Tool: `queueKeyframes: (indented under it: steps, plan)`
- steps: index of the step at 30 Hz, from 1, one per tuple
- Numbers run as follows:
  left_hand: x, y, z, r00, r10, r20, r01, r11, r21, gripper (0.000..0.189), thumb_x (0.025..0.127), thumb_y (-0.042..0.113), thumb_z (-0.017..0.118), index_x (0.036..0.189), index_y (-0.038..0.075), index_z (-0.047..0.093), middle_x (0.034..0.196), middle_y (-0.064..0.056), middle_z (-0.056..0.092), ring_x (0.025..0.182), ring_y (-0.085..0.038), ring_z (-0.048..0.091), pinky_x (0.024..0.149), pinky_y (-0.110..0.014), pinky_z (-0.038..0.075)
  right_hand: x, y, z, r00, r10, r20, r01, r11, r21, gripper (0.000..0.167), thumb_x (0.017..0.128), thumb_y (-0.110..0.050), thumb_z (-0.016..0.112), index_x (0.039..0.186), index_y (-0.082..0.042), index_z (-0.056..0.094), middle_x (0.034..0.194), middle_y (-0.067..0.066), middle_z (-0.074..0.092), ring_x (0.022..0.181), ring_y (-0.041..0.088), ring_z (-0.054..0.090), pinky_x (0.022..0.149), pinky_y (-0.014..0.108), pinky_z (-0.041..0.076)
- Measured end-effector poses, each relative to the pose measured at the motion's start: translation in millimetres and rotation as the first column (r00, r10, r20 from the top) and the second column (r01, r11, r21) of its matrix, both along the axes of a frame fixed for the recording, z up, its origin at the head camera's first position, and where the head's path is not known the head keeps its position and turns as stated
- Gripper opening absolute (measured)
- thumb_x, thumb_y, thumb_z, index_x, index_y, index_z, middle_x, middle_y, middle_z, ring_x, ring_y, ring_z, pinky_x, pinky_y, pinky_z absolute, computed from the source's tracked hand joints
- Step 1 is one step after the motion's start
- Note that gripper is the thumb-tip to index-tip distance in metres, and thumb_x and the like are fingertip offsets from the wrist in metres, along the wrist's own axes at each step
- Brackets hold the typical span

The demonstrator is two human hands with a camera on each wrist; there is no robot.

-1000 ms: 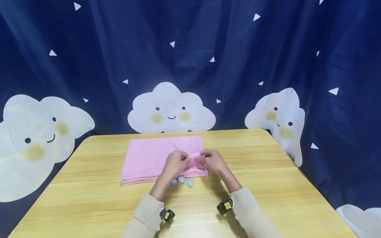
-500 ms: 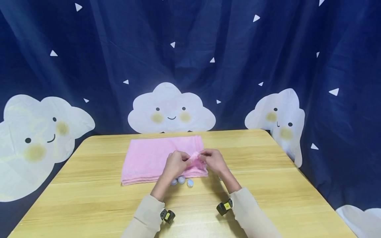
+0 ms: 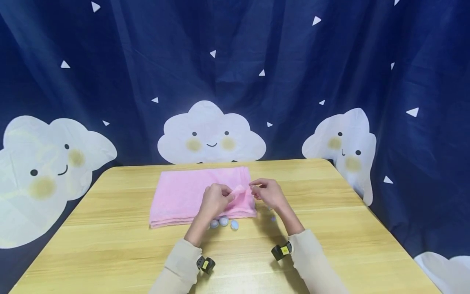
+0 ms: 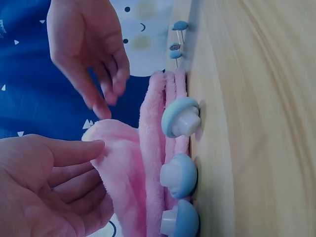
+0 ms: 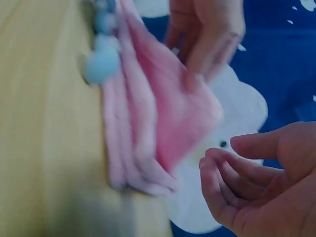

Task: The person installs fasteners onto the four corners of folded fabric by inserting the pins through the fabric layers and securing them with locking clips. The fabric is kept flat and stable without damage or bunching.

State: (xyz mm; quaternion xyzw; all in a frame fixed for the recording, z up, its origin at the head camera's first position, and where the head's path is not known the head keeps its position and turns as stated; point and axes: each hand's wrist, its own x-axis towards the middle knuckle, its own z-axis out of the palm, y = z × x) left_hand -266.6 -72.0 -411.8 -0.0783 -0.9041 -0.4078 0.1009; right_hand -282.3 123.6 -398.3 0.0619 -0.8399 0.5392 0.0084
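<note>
A folded pink fleece blanket (image 3: 194, 192) lies on the wooden table. My left hand (image 3: 214, 200) pinches a raised layer (image 4: 118, 153) near its front right corner between thumb and fingers. Just right of this layer, my right hand (image 3: 269, 192) is apart from the cloth. Its fingers (image 5: 219, 182) are loosely bent, with nothing visible between them and the thumb. Along the blanket's front edge sit several pale blue mushroom-shaped pieces with white stems, one of them a blue cap (image 4: 182, 116) nearest the corner.
Two small blue-headed pins (image 4: 180, 25) lie on the table (image 3: 330, 228) beyond the blanket's right end, partly under my right forearm in the head view. A dark blue curtain (image 3: 235, 61) with clouds hangs behind the table's far edge.
My right hand has let go of the raised blanket layer and moved slightly right and up. My left hand keeps its pinch in nearly the same place. The two pins show more plainly.
</note>
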Motion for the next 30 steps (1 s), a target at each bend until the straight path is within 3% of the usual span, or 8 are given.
queueKeyframes:
  steps: [3,5,10,13,17,21,23,30]
  plan:
    - [-1.2,-2.2,0.4,1.000,-0.002,-0.003,0.002,1.000,0.013,0.007,0.085,0.012,0.080,0.090,0.008,0.080,0.085,-0.006,0.078,0.082,-0.022,0.072,0.082,-0.041,0.057,-1.2,13.7,5.9,0.998,-0.042,-0.035,0.045,0.997,0.066,0.020,0.097,-0.008,0.062,0.107,0.006,0.072,0.087,0.023,0.072,0.071,0.024,0.068,0.068,0.033,0.058]
    - [-1.7,-3.9,0.7,1.000,0.000,0.003,0.000,1.000,0.021,0.009,0.085,0.012,0.080,0.092,0.007,0.079,0.087,-0.008,0.079,0.083,-0.023,0.072,0.082,-0.041,0.058,-1.7,22.3,8.1,0.996,-0.069,-0.057,0.077,0.984,0.162,0.018,0.096,-0.011,0.063,0.101,0.003,0.073,0.085,0.021,0.073,0.070,0.023,0.068,0.062,0.028,0.054]
    - [-2.1,-7.6,1.4,1.000,0.024,0.018,-0.025,0.999,0.033,0.014,0.086,0.012,0.078,0.098,0.004,0.078,0.091,-0.011,0.078,0.086,-0.027,0.073,0.085,-0.044,0.058,-3.7,35.6,4.9,0.997,-0.060,-0.047,0.073,0.914,0.400,0.017,0.094,-0.017,0.066,0.084,-0.004,0.070,0.069,0.010,0.069,0.058,0.020,0.062,0.053,0.027,0.045]
    - [-2.5,-8.5,1.5,0.999,0.030,0.020,-0.031,0.999,0.035,0.014,0.086,0.012,0.078,0.097,0.004,0.078,0.091,-0.012,0.078,0.087,-0.028,0.073,0.085,-0.045,0.058,-4.7,37.7,-0.9,0.999,-0.045,-0.004,0.041,0.874,0.484,0.029,0.093,-0.016,0.068,0.066,-0.009,0.058,0.052,0.000,0.051,0.046,0.012,0.044,0.047,0.025,0.036]
    - [-2.8,-8.6,1.2,0.999,0.030,0.019,-0.030,0.999,0.035,0.011,0.086,0.012,0.078,0.095,0.005,0.078,0.088,-0.010,0.078,0.085,-0.026,0.073,0.084,-0.044,0.058,-5.4,36.0,-10.9,0.997,-0.060,0.044,0.024,0.823,0.568,0.044,0.087,-0.012,0.070,0.055,-0.016,0.039,0.048,-0.006,0.031,0.044,0.009,0.028,0.043,0.022,0.027]
    - [-3.0,-9.0,1.1,0.999,0.034,0.015,-0.035,0.999,0.039,0.010,0.086,0.012,0.078,0.093,0.005,0.078,0.086,-0.008,0.078,0.081,-0.023,0.072,0.084,-0.043,0.057,-5.4,31.8,-20.6,0.993,-0.068,0.092,-0.009,0.758,0.652,0.038,0.079,-0.012,0.076,0.057,-0.014,0.045,0.054,-0.001,0.042,0.049,0.014,0.041,0.046,0.024,0.036]
    - [-2.9,-9.4,1.3,0.999,0.038,0.015,-0.038,0.998,0.043,0.010,0.085,0.012,0.078,0.092,0.005,0.078,0.085,-0.008,0.078,0.080,-0.022,0.071,0.083,-0.043,0.058,-5.3,29.3,-23.8,0.991,-0.069,0.112,-0.024,0.741,0.672,0.031,0.077,-0.012,0.077,0.060,-0.011,0.051,0.060,0.004,0.052,0.056,0.019,0.050,0.051,0.027,0.042]
    - [-2.0,-10.5,4.0,0.999,0.035,0.024,-0.036,0.997,0.065,0.011,0.085,0.011,0.078,0.094,0.004,0.078,0.086,-0.009,0.078,0.080,-0.023,0.071,0.085,-0.044,0.057,-6.3,24.2,-29.2,0.994,-0.070,0.086,-0.008,0.730,0.683,0.007,0.072,0.001,0.062,0.070,-0.004,0.059,0.073,0.012,0.060,0.063,0.025,0.056,0.052,0.029,0.044]
